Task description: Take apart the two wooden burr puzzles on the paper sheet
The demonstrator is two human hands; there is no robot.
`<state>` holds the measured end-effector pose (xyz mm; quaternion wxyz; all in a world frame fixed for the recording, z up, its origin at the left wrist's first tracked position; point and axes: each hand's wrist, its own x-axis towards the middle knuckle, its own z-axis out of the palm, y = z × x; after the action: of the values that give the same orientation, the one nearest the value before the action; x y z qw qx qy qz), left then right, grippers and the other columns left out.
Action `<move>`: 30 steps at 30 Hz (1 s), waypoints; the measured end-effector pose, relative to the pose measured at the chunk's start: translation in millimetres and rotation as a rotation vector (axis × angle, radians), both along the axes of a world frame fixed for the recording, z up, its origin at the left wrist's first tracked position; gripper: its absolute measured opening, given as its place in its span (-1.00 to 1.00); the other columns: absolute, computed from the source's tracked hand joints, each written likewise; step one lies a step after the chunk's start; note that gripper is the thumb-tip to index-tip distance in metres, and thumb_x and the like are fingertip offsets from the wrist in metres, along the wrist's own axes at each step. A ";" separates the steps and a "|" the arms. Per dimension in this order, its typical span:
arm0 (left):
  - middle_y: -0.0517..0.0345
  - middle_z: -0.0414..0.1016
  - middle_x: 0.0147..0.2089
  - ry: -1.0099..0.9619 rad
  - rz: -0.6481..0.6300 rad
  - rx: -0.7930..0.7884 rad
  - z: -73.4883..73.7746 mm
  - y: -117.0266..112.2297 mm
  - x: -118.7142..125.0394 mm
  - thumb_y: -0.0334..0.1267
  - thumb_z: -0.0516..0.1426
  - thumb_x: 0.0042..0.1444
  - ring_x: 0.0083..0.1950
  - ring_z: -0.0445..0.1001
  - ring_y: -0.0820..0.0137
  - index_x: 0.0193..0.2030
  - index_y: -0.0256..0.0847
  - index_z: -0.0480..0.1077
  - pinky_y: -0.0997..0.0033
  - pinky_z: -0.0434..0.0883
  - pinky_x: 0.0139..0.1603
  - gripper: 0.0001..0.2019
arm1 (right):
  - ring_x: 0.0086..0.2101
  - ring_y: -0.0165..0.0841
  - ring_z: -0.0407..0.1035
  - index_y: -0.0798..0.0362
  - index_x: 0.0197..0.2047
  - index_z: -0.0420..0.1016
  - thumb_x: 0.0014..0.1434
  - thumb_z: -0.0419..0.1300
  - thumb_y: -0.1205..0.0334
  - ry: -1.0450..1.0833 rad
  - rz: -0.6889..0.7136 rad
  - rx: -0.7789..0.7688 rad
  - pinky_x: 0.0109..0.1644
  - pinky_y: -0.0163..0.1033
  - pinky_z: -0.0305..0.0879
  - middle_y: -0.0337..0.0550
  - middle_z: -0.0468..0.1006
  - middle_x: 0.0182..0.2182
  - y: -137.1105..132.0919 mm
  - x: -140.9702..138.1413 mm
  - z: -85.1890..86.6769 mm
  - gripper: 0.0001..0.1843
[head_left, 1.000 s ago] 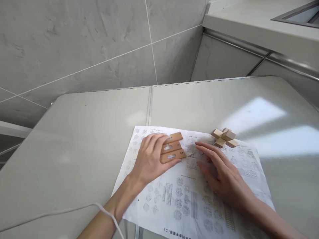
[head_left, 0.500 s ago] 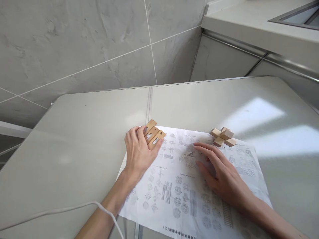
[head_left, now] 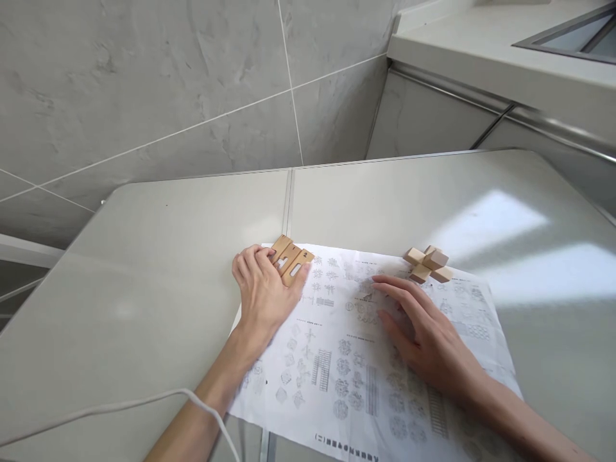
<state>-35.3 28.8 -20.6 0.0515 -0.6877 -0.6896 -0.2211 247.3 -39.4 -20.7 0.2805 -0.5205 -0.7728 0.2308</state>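
Note:
Several flat wooden puzzle pieces (head_left: 292, 258) lie side by side at the sheet's far left corner, slots cut through them and a "2" marked on one. My left hand (head_left: 264, 287) is closed around them, thumb along the near side and fingers over the far side. Beneath both hands is a white printed sheet (head_left: 332, 327) covered with small diagrams. My right hand (head_left: 430, 337) rests over the sheet's right half, fingers apart and holding nothing. Just beyond its fingertips stands an assembled wooden burr puzzle (head_left: 427, 264) on the sheet's far edge.
A pale table (head_left: 183, 256) with a centre seam carries everything. Across my left forearm runs a white cable (head_left: 120, 407). Grey tiled wall (head_left: 192, 77) rises behind the table, and a white counter (head_left: 481, 45) stands at the back right.
My left hand has shifted slightly left with the wooden pieces, which now sit lower and flatter. My right hand and the burr puzzle are nearly unchanged.

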 end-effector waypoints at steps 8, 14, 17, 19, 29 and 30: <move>-0.39 0.25 0.25 -0.005 0.005 0.014 1.0 1.4 -2.8 0.25 0.21 0.28 0.38 0.22 -0.23 0.02 -0.25 0.25 -0.38 0.16 0.47 -0.44 | 0.27 -0.03 0.44 -0.18 0.41 0.26 0.56 0.05 0.20 0.010 0.003 0.004 0.21 0.12 0.55 0.00 0.45 0.35 -0.2 0.4 -0.3 -0.59; -0.48 0.17 0.36 -0.003 0.009 0.008 0.7 1.5 -5.0 0.29 0.23 0.25 0.50 0.11 -0.28 0.01 -0.24 0.22 -0.45 0.01 0.54 -0.40 | 0.25 -0.04 0.46 -0.17 0.39 0.28 0.56 0.05 0.20 0.026 -0.008 -0.011 0.18 0.09 0.55 0.01 0.47 0.33 -0.1 0.3 0.0 -0.60; -0.50 0.17 0.37 0.009 0.010 0.021 0.1 1.3 -5.6 0.29 0.23 0.24 0.52 0.09 -0.30 0.00 -0.23 0.22 -0.47 -0.01 0.55 -0.40 | 0.21 -0.04 0.48 -0.17 0.39 0.29 0.56 0.05 0.18 0.034 -0.019 -0.020 0.15 0.09 0.55 0.01 0.49 0.30 -0.4 -0.1 0.1 -0.60; -0.50 0.16 0.38 0.013 0.004 0.033 -0.4 1.2 -6.0 0.28 0.24 0.24 0.52 0.09 -0.31 0.02 -0.23 0.21 -0.48 0.00 0.54 -0.40 | 0.11 -0.05 0.53 -0.17 0.38 0.31 0.55 0.07 0.15 0.048 -0.052 -0.034 0.08 0.07 0.57 0.01 0.52 0.26 -0.9 -0.7 0.4 -0.62; -0.33 0.22 0.38 -0.075 -0.240 0.125 8.2 -3.3 3.7 0.03 0.31 0.29 0.50 0.17 -0.18 0.29 -0.17 0.14 -0.37 0.19 0.47 -0.38 | -0.26 -0.20 0.61 -0.18 0.38 0.18 0.53 0.15 0.10 0.524 -0.240 -0.151 -0.41 -0.15 0.55 -0.09 0.64 -0.12 1.7 -3.0 9.3 -0.57; -0.29 0.25 0.37 -0.096 -0.293 0.126 9.4 -4.8 5.7 0.00 0.31 0.31 0.49 0.19 -0.14 0.29 -0.14 0.15 -0.33 0.22 0.47 -0.41 | -0.31 -0.21 0.61 -0.19 0.36 0.19 0.53 0.16 0.09 0.587 -0.252 -0.179 -0.49 -0.20 0.50 -0.10 0.64 -0.15 2.1 -2.9 11.7 -0.58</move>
<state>-29.6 24.0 -11.2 0.0290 -0.7650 -0.5683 -0.3017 244.3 -37.4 -8.9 0.4704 -0.5459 -0.5653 0.4014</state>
